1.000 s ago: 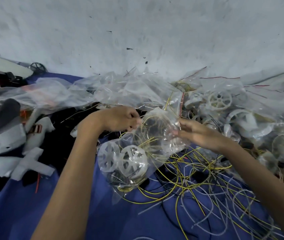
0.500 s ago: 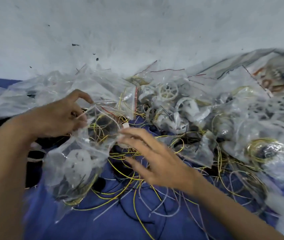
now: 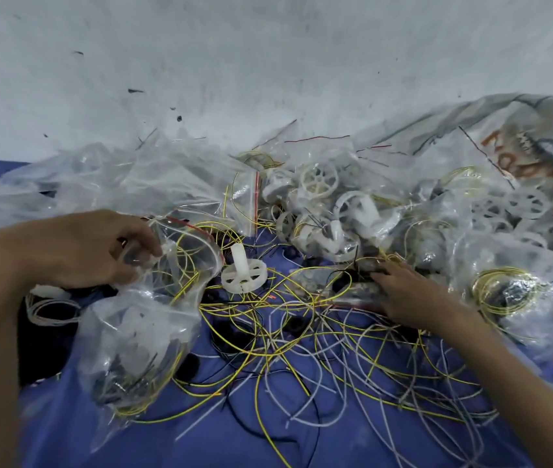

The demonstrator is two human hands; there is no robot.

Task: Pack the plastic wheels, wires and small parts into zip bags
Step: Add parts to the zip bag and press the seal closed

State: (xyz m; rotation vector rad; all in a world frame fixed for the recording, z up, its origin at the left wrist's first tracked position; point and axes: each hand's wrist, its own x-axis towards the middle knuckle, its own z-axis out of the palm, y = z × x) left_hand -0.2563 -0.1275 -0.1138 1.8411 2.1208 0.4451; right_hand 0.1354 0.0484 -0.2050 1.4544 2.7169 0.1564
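My left hand (image 3: 99,249) grips the open mouth of a clear zip bag (image 3: 140,336) that hangs down over the blue cloth; white wheels and yellow wire show through it. A white plastic wheel (image 3: 243,276) with an upright shaft lies just right of the bag's mouth. My right hand (image 3: 410,295) reaches flat into the tangle of yellow, white and black wires (image 3: 302,332), fingers stretched over dark small parts. More loose white wheels (image 3: 320,180) are heaped behind.
Empty and filled clear bags (image 3: 167,184) pile along the grey wall. A filled bag with a yellow wire coil (image 3: 504,292) lies at the right, and a large printed plastic sack (image 3: 521,146) at the far right. Blue cloth (image 3: 200,434) covers the surface.
My right hand left the bag's mouth and moved right into the wire pile. The left hand still holds the bag, now lower. The camera turned rightward.
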